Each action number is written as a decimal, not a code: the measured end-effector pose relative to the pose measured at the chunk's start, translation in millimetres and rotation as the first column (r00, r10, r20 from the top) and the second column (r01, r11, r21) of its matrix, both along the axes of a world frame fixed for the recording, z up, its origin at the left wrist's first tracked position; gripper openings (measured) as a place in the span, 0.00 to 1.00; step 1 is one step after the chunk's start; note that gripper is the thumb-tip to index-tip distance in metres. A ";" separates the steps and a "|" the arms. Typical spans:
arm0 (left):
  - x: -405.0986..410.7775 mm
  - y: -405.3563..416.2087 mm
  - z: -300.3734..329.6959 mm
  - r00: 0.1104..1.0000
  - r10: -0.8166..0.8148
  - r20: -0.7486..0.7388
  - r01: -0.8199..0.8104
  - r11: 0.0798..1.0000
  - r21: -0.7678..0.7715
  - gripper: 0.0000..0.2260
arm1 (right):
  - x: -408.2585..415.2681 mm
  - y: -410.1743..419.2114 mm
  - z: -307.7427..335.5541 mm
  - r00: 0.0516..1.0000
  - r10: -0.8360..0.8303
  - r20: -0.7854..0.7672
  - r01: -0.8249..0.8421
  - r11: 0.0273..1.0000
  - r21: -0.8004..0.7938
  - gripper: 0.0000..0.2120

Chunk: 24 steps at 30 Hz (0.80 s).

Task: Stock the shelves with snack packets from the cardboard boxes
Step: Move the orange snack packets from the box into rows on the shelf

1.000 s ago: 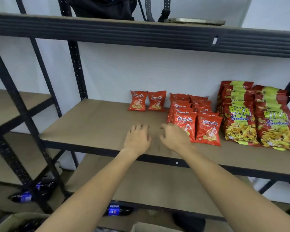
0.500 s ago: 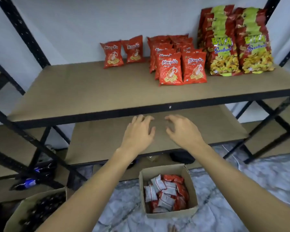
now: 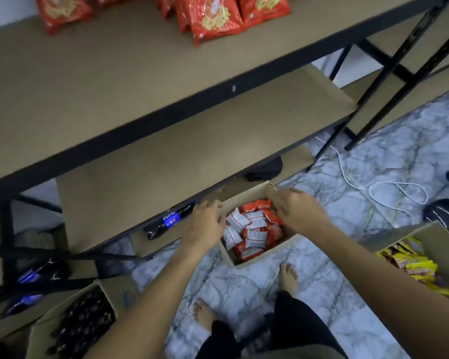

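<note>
Upper shelf [image 3: 114,81]: carries snack packets [image 3: 213,19] along its back, towards the right.
Lower shelf [image 3: 192,151]: directly beneath the upper shelf.
Middle box [image 3: 254,257]: on the floor [image 3: 373,177] in front of the shelves, with small packets [image 3: 252,229] inside.
Left hand [image 3: 205,224]: at the middle box's left wall.
Right hand [image 3: 296,211]: over the box's far right corner.
Soda bottle [image 3: 169,221]: lying under the lower shelf, just left of the left hand.
Left box [image 3: 70,325]: on the floor, near left.
Right box [image 3: 438,237]: on the floor at the right, with packets inside.
Cable [image 3: 368,187]: on the floor behind the right box.
Bare feet [image 3: 288,278]: on the floor just in front of the middle box.
</note>
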<state>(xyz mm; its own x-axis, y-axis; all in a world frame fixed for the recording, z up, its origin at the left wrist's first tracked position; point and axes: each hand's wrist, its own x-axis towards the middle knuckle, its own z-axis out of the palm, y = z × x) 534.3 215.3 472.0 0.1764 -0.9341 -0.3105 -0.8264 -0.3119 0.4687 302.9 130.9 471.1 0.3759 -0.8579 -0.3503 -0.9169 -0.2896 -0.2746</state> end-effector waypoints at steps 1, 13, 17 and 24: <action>-3.5 -1.9 -14.8 1.000 0.014 -0.010 -0.014 1.000 0.017 0.12 | -6.5 -5.7 -8.8 1.000 -0.011 -0.009 0.011 1.000 0.002 0.18; -48.2 -9.3 -261.8 0.994 0.109 -0.029 -0.094 0.942 0.322 0.06 | -59.3 -39.3 -253.1 0.994 0.008 -0.105 0.019 0.967 0.253 0.17; -57.2 -15.2 -340.6 0.996 0.086 -0.038 -0.069 0.943 0.327 0.03 | -65.1 -58.2 -333.9 0.988 0.012 -0.151 0.025 0.971 0.236 0.18; -80.9 -43.0 -468.1 0.983 0.153 -0.098 -0.113 0.937 0.330 0.14 | -56.9 -112.3 -457.2 0.993 -0.061 -0.103 0.080 0.977 0.196 0.14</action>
